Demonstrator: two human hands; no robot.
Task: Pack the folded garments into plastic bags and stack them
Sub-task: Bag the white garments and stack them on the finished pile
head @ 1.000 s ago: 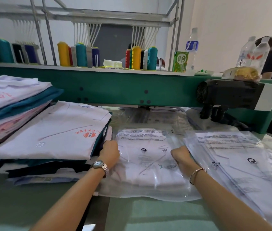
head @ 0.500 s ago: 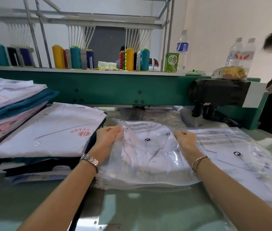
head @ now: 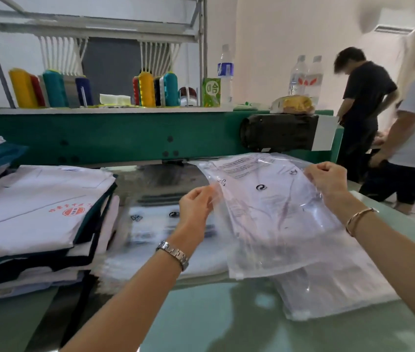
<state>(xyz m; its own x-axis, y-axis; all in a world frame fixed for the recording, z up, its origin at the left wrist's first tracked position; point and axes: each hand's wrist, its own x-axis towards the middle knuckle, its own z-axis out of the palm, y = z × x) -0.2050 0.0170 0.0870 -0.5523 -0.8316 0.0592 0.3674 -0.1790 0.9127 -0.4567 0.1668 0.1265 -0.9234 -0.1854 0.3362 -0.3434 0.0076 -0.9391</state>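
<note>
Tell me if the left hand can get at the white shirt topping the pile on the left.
Probably, but not yet: the left hand pinches the bagged garment. Nothing lies between it and the white shirt.

clear plastic bag [head: 272,214] with black print over a white garment; white folded shirt [head: 36,209] with red-orange logo; teal machine beam [head: 115,135]; thread cones [head: 148,88] yellow, teal, red, navy; pale green table [head: 226,318]
</note>
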